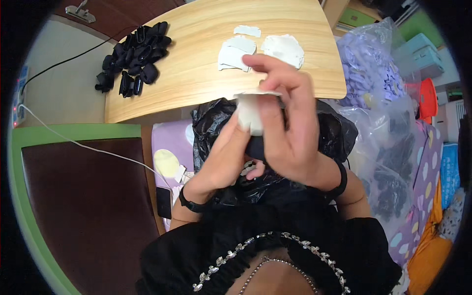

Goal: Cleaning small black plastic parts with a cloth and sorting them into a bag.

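Observation:
My left hand [223, 160] grips a small white piece [250, 114] in front of my chest, its thumb pressed along the side. On the other side of the piece is my right hand [292, 132], blurred by motion. Its thumb lies against the piece's upper edge, while the index finger points up and away. Something dark shows just under the piece, partly hidden by my hands, and I cannot make out what it is. Beneath both hands a black plastic bag [339, 132] spreads over my lap.
On the wooden table [196, 69] lie thin white sheets in a left stack [235, 54], a right stack [284, 48] and a small strip [247, 31]. Black looped bundles [140, 51] heap at its left. Clear bags [368, 69] with lilac items stand right; a phone [164, 202] lies left.

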Tool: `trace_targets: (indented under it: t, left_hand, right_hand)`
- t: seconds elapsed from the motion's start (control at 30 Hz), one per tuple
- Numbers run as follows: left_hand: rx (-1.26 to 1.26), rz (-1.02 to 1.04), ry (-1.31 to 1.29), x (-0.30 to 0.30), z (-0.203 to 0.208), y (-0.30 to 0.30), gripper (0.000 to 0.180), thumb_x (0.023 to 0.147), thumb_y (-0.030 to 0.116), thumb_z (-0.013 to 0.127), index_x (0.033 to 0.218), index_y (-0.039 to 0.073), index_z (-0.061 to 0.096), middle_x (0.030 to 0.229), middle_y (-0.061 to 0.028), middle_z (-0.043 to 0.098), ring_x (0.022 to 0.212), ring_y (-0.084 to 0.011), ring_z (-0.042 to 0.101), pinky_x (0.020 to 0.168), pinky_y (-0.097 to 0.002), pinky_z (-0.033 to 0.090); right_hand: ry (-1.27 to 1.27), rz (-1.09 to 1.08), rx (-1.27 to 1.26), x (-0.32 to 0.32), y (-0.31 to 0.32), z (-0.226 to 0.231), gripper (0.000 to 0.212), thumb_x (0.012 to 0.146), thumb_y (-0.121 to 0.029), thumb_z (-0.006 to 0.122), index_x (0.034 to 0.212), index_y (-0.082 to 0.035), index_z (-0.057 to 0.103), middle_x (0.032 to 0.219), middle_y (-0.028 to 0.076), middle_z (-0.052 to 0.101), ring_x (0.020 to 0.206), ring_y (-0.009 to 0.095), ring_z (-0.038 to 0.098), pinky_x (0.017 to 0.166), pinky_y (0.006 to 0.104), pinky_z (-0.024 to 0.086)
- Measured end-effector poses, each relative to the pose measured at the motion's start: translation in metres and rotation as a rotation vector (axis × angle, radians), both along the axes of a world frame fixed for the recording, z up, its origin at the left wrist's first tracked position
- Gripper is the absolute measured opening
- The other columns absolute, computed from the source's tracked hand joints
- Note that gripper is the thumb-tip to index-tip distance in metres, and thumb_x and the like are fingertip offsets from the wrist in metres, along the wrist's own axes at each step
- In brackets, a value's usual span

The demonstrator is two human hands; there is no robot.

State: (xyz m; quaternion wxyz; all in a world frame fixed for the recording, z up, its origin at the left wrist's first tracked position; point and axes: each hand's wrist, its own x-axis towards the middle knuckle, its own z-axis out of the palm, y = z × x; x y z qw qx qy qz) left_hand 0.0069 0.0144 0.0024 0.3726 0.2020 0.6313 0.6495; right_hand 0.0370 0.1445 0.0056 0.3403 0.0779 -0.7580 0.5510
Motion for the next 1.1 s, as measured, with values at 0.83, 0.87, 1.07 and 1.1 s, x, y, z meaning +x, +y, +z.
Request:
trace_targets:
  t: [0.83,0.87,1.07,1.1]
  left_hand:
    - [0.494,-0.135,-0.4,0.02,-0.027,-0.001,0.035,0.089,0.012,0.058,0.118,-0.004,0.046,0.104,-0.0143,0.058,0.08,-0.0195,0.063,0.064,-0.031,0.055]
    - [0.501,-0.112,-0.469,0.018,-0.027,-0.004,0.034,0.088,0.011,0.058,0.117,-0.004,0.048,0.105,-0.0151,0.058,0.079,-0.0198,0.063,0.063,-0.0304,0.055]
    - [0.592,-0.045,-0.647,0.009,-0.036,-0.007,0.036,0.089,0.018,0.05,0.115,-0.006,0.048,0.103,-0.0163,0.059,0.076,-0.0201,0.062,0.06,-0.0271,0.052]
    - [0.596,-0.006,-0.7,0.01,-0.031,-0.008,0.036,0.089,0.019,0.049,0.114,-0.006,0.048,0.102,-0.0163,0.059,0.077,-0.0204,0.062,0.062,-0.0272,0.051]
  right_hand:
    - [-0.858,0.23,-0.453,0.002,0.068,0.009,0.021,0.093,-0.015,0.052,0.11,-0.005,0.047,0.08,0.01,0.062,0.059,0.008,0.058,0.047,0.0174,0.043]
    - [-0.779,0.085,-0.402,0.001,0.068,0.009,0.02,0.092,-0.014,0.053,0.109,-0.004,0.049,0.081,0.01,0.062,0.061,0.009,0.059,0.049,0.0181,0.044]
    - [0.095,-0.449,0.352,0.03,0.071,0.021,0.013,0.081,-0.007,0.064,0.094,-0.004,0.065,0.096,0.005,0.062,0.089,0.021,0.059,0.079,0.0309,0.049]
    - [0.104,-0.451,0.51,0.04,0.056,0.022,0.017,0.076,-0.007,0.067,0.093,-0.005,0.066,0.096,0.005,0.062,0.09,0.022,0.059,0.08,0.0342,0.049]
